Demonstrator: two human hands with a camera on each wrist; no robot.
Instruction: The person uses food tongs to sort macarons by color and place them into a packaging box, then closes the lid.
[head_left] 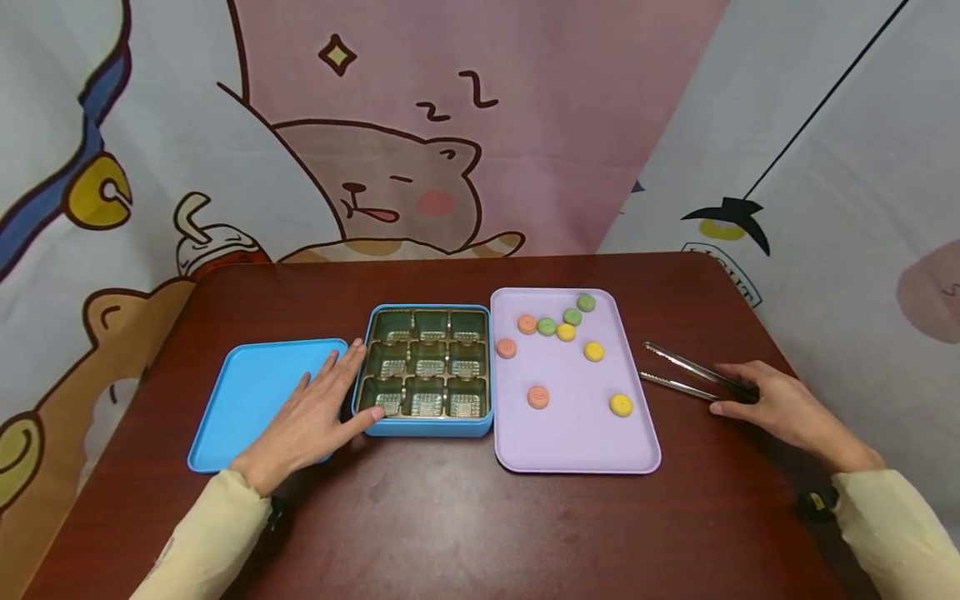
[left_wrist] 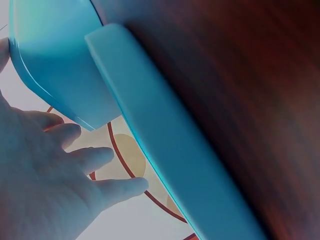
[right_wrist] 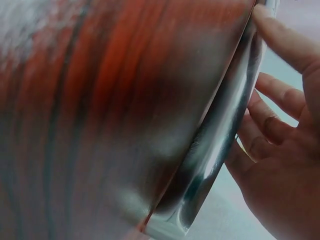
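Observation:
My left hand (head_left: 311, 417), fingers straight and spread, reaches over the blue lid (head_left: 251, 400), with its fingertips at the left side of the blue box (head_left: 431, 428). The thumb tip lies at the box's front left corner. Inside the box sits a gold plastic insert (head_left: 409, 360) with several bare square compartments. At the right, my right hand (head_left: 787, 408) holds metal tongs (head_left: 686, 362) by their dark handle end, thumb on the near side and fingers on the far side. The tongs' arms stand apart, tips toward the tray. The right wrist view shows the tongs' shiny metal (right_wrist: 215, 145) close up.
A lilac tray (head_left: 577, 446) stands right beside the box. Several small round pieces lie on it: orange (head_left: 537, 397), yellow (head_left: 621, 405) and green (head_left: 587, 302). The brown table (head_left: 442, 517) meets a cartoon-printed cloth (head_left: 570, 125) at its back edge.

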